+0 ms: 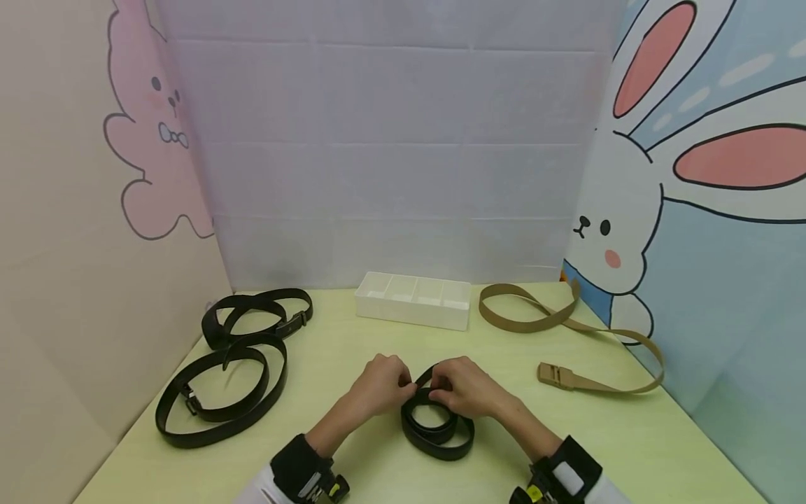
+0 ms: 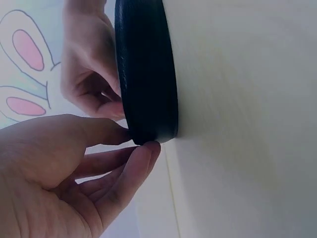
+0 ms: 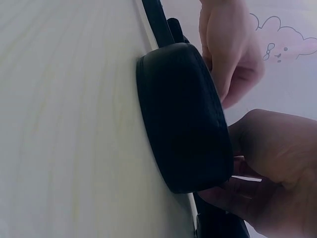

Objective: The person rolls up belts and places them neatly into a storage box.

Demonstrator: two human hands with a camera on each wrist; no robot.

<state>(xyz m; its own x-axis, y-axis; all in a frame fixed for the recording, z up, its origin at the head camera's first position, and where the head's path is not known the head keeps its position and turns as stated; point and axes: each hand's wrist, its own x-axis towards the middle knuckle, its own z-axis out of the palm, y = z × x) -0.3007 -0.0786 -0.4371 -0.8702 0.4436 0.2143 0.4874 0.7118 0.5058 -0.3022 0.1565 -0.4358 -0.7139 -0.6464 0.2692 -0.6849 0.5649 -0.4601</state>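
A black belt [image 1: 441, 448] stands on edge at the middle of the table, partly wound into loops. At its far left side my left hand [image 1: 387, 381] pinches the strap; thumb and fingertips meet at the band [image 2: 148, 74] in the left wrist view. My right hand [image 1: 469, 388] holds the upper right of the coil, with the thumb on one side and fingers on the other. Seen from the right wrist, the outer loop [image 3: 183, 119] bulges in front of the right hand [image 3: 272, 163]. The fingers hide part of the strap.
Two more black belts, one at the back [image 1: 296, 323] and one nearer [image 1: 208, 439], lie loosely looped at the left. A white compartment box [image 1: 412, 311] stands at the back. A tan belt with a buckle [image 1: 557, 376] curves along the right. Printed cloth walls enclose the table.
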